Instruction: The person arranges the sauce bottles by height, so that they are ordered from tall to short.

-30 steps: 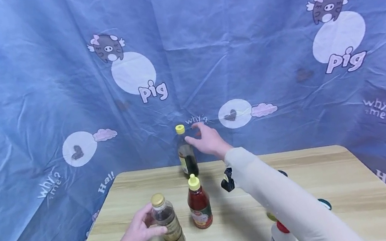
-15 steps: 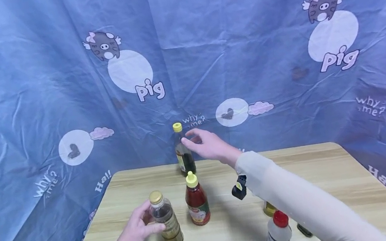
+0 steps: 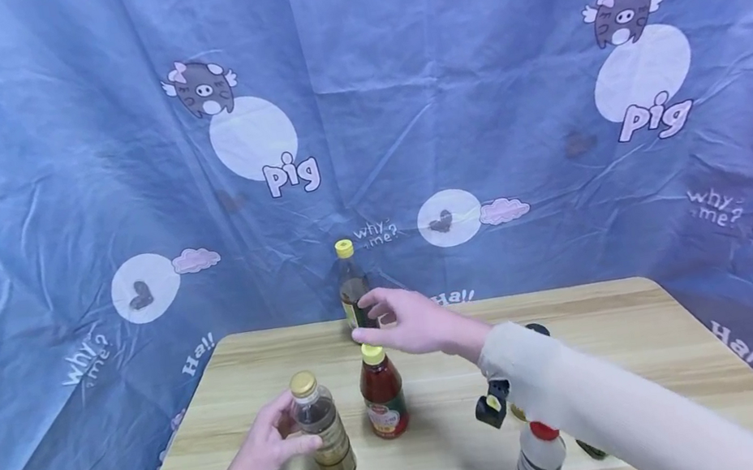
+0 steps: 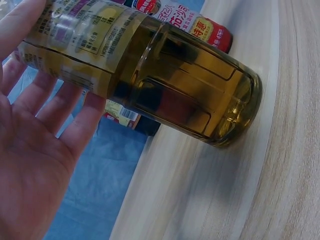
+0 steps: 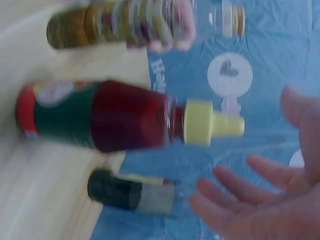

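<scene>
My left hand (image 3: 267,446) holds an upright glass bottle with a gold cap (image 3: 336,457) and amber liquid, thumb on one side and fingers on the other. Its base stands on the table in the left wrist view. Just to its right is a red ketchup bottle (image 3: 383,403) with a yellow nozzle cap. Above that cap hovers my right hand (image 3: 411,321), fingers loosely bent and holding nothing. The right wrist view shows a gap between this hand (image 5: 270,195) and the yellow nozzle. Behind it stands a dark sauce bottle with a yellow cap (image 3: 349,284), partly covered by the hand.
A white bottle with a red cap (image 3: 540,462) stands at the front right of the wooden table (image 3: 669,353). Other containers beside it are mostly hidden by my right sleeve (image 3: 593,390). A blue printed cloth (image 3: 511,107) hangs behind the table.
My right hand has drawn back and down from beside the dark sauce bottle to above the ketchup bottle. The left hand keeps its hold on the gold-capped bottle.
</scene>
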Action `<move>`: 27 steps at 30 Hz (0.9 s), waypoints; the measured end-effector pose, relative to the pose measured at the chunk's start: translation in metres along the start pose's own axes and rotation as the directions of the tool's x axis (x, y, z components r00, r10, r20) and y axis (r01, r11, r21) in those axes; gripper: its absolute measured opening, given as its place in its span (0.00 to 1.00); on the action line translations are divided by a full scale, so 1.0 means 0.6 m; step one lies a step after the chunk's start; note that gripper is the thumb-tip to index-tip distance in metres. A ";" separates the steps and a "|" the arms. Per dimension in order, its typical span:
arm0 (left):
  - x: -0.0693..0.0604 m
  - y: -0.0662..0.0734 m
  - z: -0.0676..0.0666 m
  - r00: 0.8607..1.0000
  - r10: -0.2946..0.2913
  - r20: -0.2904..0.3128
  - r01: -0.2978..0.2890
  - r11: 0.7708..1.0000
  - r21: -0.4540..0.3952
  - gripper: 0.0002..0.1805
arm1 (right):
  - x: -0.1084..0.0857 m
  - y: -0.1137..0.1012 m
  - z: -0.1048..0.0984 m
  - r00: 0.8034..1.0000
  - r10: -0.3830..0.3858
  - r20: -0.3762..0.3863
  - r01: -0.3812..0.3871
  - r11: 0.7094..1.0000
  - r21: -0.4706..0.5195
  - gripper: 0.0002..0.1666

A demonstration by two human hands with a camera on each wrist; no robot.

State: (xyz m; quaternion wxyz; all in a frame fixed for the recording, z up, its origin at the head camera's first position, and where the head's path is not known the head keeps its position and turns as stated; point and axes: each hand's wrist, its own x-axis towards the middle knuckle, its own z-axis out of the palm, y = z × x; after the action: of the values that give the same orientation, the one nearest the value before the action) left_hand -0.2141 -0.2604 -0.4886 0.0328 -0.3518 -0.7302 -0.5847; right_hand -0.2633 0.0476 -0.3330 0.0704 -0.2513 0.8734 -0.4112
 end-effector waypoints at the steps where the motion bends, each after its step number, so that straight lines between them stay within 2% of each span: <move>1: 0.001 0.000 0.000 1.000 -0.002 0.000 0.002 1.000 0.003 0.30 | -0.006 -0.001 0.005 1.000 0.009 -0.016 -0.009 1.000 0.002 0.35; 10: -0.003 -0.001 0.003 1.000 -0.020 -0.005 0.020 1.000 0.009 0.30 | -0.039 0.018 0.055 0.986 0.110 -0.124 -0.107 0.994 0.032 0.44; 18: -0.003 0.002 0.005 1.000 -0.013 -0.006 0.013 1.000 0.008 0.31 | -0.053 0.030 0.097 0.966 0.145 -0.214 -0.129 0.988 0.087 0.45; 27: -0.003 0.005 0.004 0.999 -0.031 -0.028 0.032 0.999 0.034 0.30 | -0.062 0.037 0.122 0.945 0.178 -0.273 -0.141 0.978 0.152 0.44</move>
State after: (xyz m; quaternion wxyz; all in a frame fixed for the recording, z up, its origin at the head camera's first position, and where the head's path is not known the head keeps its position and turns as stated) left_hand -0.2101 -0.2590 -0.4878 0.0395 -0.3316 -0.7451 -0.5773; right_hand -0.2156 0.0279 -0.4008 -0.0067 -0.1127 0.8631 -0.4922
